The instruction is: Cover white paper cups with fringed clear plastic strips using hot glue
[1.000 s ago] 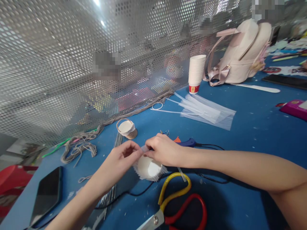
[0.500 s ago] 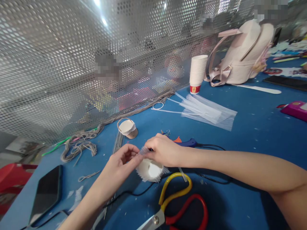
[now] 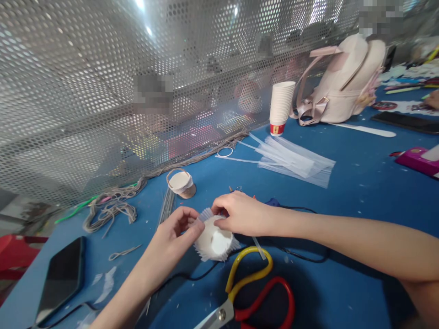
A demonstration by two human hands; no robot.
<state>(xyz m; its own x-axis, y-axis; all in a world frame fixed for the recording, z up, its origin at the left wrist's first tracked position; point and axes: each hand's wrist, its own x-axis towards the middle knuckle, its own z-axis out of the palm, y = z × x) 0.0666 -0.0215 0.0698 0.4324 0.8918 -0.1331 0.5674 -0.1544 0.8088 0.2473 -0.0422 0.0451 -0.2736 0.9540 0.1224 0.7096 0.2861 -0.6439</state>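
A white paper cup (image 3: pixel 213 242) with a pleated, translucent fringe round its rim sits between my hands, its opening facing me. My left hand (image 3: pixel 178 233) pinches the fringed edge at the upper left with thumb and fingers. On the upper right, my right hand (image 3: pixel 236 214) grips the rim, its thumb inside the cup and its fingers behind. Scissors with one yellow and one red handle (image 3: pixel 252 285) lie just below the cup. Behind my right hand, a blue tool (image 3: pixel 273 201) with a black cable is mostly hidden.
A small basket with a handle (image 3: pixel 185 185) stands behind my left hand. Translucent strips (image 3: pixel 295 160), stacked paper cups (image 3: pixel 281 107) and a pale backpack (image 3: pixel 346 87) are farther back. Grey cord (image 3: pixel 120 212) and a phone (image 3: pixel 63 278) lie left. A perforated metal screen (image 3: pixel 85 100) borders the table.
My right hand has shifted slightly right along the rim, away from my left fingers, and more of the fringe and cup interior shows. The view has moved a little.
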